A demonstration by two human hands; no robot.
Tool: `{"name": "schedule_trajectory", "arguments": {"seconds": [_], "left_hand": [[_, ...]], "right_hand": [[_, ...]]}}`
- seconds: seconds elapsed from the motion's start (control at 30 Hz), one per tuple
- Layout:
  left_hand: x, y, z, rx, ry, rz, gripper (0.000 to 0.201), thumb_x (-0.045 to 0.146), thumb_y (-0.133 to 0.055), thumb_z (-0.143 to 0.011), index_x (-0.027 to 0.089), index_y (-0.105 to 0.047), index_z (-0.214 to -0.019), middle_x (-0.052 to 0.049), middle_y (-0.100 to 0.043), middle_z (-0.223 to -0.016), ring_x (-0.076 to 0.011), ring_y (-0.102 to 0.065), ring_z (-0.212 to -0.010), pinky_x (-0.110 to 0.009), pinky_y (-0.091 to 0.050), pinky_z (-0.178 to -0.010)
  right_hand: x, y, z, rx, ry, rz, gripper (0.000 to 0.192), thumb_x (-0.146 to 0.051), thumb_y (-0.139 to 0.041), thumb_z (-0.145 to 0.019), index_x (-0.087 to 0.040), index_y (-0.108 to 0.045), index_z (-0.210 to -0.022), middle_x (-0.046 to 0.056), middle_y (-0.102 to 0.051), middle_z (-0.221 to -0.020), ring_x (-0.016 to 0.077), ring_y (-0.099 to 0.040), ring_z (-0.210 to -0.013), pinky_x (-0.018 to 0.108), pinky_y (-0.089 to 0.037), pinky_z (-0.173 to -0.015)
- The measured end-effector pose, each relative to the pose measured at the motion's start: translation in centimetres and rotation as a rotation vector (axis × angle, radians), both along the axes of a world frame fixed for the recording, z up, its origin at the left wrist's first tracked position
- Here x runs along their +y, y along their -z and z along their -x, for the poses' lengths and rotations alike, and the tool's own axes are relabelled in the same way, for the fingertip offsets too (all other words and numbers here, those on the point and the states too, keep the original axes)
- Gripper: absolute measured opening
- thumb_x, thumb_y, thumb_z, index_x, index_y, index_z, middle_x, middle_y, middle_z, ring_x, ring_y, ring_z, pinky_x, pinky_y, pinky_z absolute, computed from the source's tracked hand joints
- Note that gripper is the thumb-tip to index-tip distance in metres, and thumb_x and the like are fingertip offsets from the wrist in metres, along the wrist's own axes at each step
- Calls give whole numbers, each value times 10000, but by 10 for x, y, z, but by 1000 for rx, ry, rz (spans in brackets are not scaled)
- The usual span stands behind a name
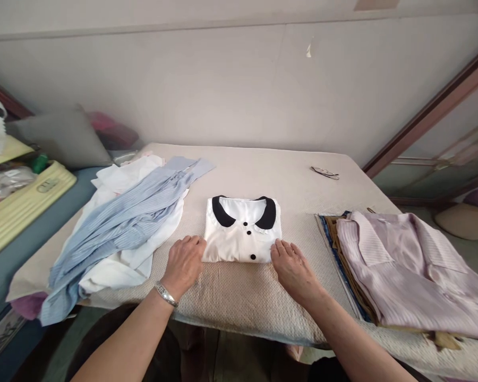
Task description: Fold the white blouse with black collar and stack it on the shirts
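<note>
Lying folded into a neat square, the white blouse (pixel 242 233) sits near the middle of the table (pixel 231 297), its black collar turned toward the far wall and three black buttons running down its front. The left hand (pixel 183 263) rests flat on the table at the blouse's near left corner, fingertips touching the folded edge, fingers spread loosely and holding nothing. A silver wristwatch (pixel 166 295) circles that wrist. The right hand (pixel 292 268) lies palm down at the blouse's near right corner, its fingertips touching the hem; it too is flat and open, gripping nothing. So the blouse sits between the two hands and just beyond them.

Left of the blouse, a blue striped shirt (pixel 119 228) sprawls unfolded over a heap of white clothes (pixel 115 265), close to the left hand but apart from the blouse. Right of the blouse, well apart from it, a pile of folded clothes (pixel 354 276) is topped by a pale lilac shirt (pixel 406 265). Beyond the blouse and to its right, a pair of glasses (pixel 324 172) lies near the table's far edge. Far left of the blouse, off the table, stand a grey cushion (pixel 63 138) and a yellow box (pixel 19 207).
</note>
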State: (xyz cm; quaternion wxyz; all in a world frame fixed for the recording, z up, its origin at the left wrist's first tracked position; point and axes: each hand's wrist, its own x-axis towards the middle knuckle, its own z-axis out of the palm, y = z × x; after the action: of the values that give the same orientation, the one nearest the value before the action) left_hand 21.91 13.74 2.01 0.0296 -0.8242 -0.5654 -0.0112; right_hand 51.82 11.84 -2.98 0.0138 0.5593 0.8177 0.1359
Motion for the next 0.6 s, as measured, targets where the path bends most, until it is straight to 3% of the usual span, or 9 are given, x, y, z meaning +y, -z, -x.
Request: {"name": "schedule_trajectory", "arguments": {"seconds": [0.1,0.2,0.37,0.6], "left_hand": [[-9,-4,-1,-60,18,6,170,48,-555,-796,205,-571,-861,-64,-592,-906,-258,-548,-891,-386,-403,-737],[-16,2,-8,-109,125,35,117,136,-612,-836,201,-572,-924,-66,-576,-962,-260,-536,-932,-385,-420,-765],[-9,15,-14,-52,199,13,218,10,-478,-894,206,-571,-911,-51,-553,-928,-234,-519,-890,-377,-409,-776],[1,3,-8,-85,215,69,192,40,-507,-836,206,-600,-806,-55,-563,-857,-231,-536,-859,-354,-403,-734]], "right_hand": [[1,1,-1,1,0,2,430,-1,-485,-875,-9,-636,-1277,257,-599,-1355,323,-574,-1242,451,-422,-1121],[1,0,-1,-17,-6,19,444,-8,-504,-860,4,-625,-1287,267,-595,-1354,330,-576,-1232,456,-428,-1110],[1,3,-2,-32,-12,5,438,7,-492,-859,-8,-631,-1274,249,-612,-1336,309,-585,-1216,437,-417,-1118],[1,-12,-4,-46,-22,56,377,-14,-498,-879,-47,-666,-1215,212,-655,-1262,294,-604,-1169,439,-419,-1091]]}}
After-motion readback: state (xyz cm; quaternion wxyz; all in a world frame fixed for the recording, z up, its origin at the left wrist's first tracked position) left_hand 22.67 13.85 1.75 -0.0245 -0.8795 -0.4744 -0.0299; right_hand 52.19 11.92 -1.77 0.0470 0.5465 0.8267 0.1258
